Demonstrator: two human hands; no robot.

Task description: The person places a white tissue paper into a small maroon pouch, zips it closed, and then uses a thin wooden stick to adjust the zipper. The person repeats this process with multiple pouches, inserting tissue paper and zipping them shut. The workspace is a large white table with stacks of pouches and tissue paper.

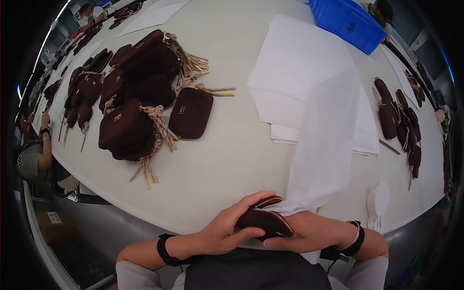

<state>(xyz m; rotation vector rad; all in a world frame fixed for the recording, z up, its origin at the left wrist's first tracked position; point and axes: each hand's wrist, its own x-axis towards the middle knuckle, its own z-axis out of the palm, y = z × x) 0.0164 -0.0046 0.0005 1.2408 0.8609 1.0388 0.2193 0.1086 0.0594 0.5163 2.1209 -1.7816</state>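
Close to my body at the table's near edge, a small dark maroon zip pouch (261,223) is unzipped, its brass teeth parted. My left hand (220,233) is closed around its left side, thumb across the front. Gripping the right side is my right hand (319,233), with its thumb low on the front and its other fingers partly hidden at the mouth. A thin white tissue sheet (326,135) runs from the pouch's opening up across the table. Whether my right fingers also pinch the tissue I cannot tell.
Piled maroon pouches (145,92) with beige cord tassels stand at the left, a single flat pouch (191,113) beside them. White paper sheets (299,58) lie ahead, near a blue bin (345,24). More pouches (386,113) lie right. A co-worker's arm (46,145) shows far left.
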